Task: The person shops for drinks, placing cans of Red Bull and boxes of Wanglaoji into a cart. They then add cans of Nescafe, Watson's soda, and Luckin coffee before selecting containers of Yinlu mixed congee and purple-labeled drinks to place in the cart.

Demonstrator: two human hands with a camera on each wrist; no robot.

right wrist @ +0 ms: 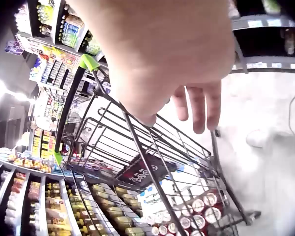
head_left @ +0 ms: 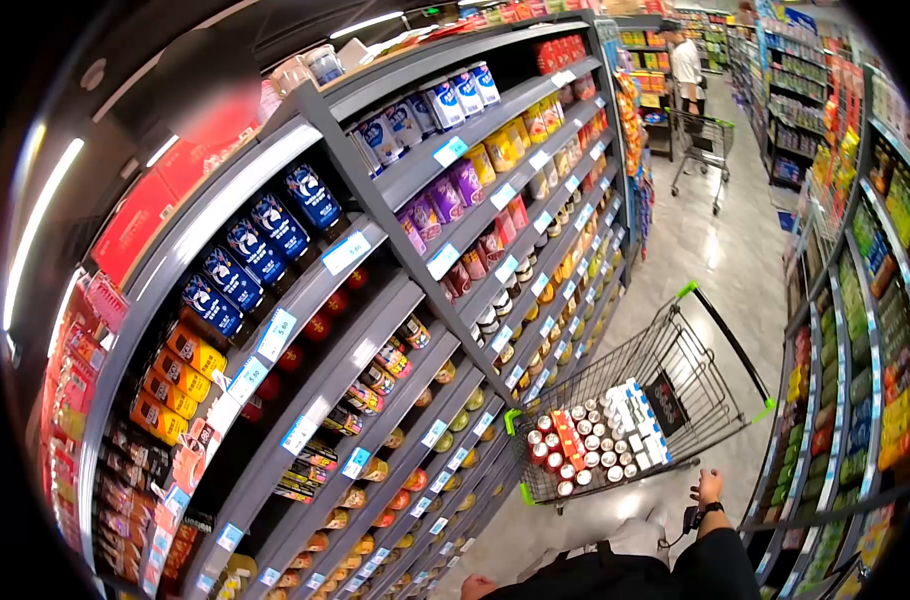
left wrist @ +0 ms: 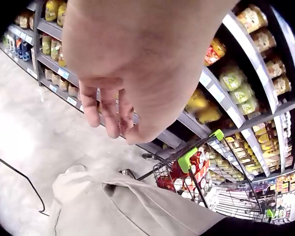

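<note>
Both hands are free of any object. My left hand (left wrist: pixel 132 69) hangs at the side of my light trousers (left wrist: pixel 123 206), fingers loosely curled. In the head view only a bit of it shows at the bottom edge. My right hand (head_left: pixel 709 487), with a black band on the wrist, hangs beside the shopping cart (head_left: pixel 772 405), loosely bent and apart from its handle (head_left: pixel 732 347). In the right wrist view its fingers (right wrist: pixel 198 110) overlap the wire basket. Packs of red and white cans (head_left: pixel 592 440) and white-and-blue cartons (head_left: pixel 630 415) lie in the cart.
A long grey shelf (head_left: pixel 375 215) with blue cans (head_left: pixel 265 250), jars and price tags runs along the left. Another stocked shelf (head_left: pixel 875 330) lines the right. Down the aisle, a person in white (head_left: pixel 685 62) stands by a second cart (head_left: pixel 702 145).
</note>
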